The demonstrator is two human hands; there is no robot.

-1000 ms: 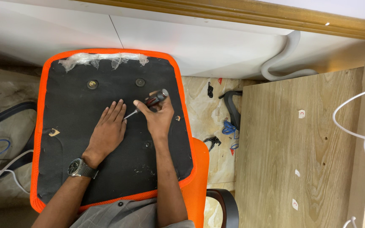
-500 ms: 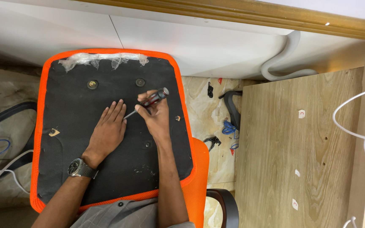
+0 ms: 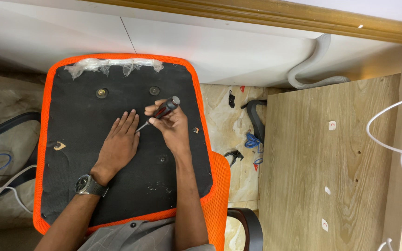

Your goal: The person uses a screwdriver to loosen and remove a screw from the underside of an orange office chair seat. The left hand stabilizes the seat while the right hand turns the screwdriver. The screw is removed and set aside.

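An upturned chair seat (image 3: 75,186) lies before me, its black underside edged in orange. My right hand (image 3: 170,125) grips a screwdriver (image 3: 164,109) with a black and red handle, its tip angled down to the left onto the black surface. My left hand (image 3: 119,144) rests flat on the seat with fingers spread, fingertips right beside the screwdriver tip; a dark watch (image 3: 87,186) is on that wrist. Two round threaded inserts (image 3: 101,93) sit near the seat's far edge.
A wooden panel (image 3: 331,162) stands to the right with white wire loops (image 3: 401,144) beyond it. A white hose (image 3: 312,69) curls under the wall. Black plastic parts (image 3: 254,118) and blue cable (image 3: 253,142) lie on the marble floor; cables lie at the left.
My right hand has tilted the screwdriver handle slightly and shifted its grip; the tip stays by my left fingertips. My left hand has barely moved.
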